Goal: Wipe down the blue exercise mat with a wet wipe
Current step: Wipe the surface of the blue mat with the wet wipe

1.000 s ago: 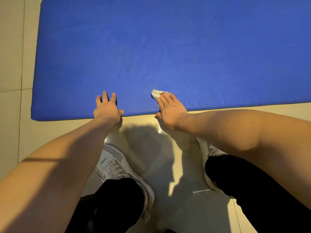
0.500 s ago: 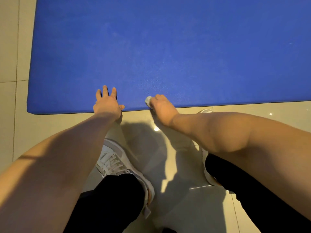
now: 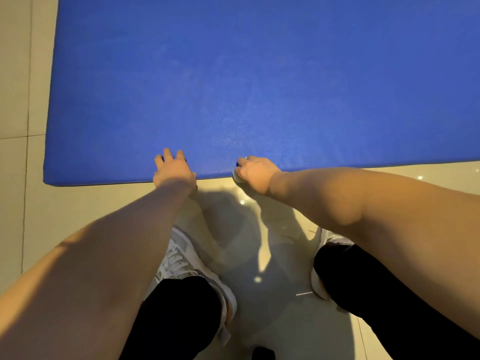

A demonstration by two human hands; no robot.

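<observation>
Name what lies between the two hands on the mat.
Nothing but bare blue mat, seen in the head view, from the left hand to the right hand gripping the wet wipe.

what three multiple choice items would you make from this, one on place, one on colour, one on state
1. Where is the wet wipe?
A) far across the mat
B) at the mat's near edge, under the right hand
C) on a shelf

2. What colour is the mat?
A) red
B) green
C) blue

3. How is the left hand?
A) clenched in the air
B) fingers straight, resting on the mat
C) gripping a bottle

Answers:
1 B, a pale bit of wipe shows beneath curled fingers at the edge.
2 C, its whole surface is blue.
3 B, its fingers lie spread on the mat.
</observation>
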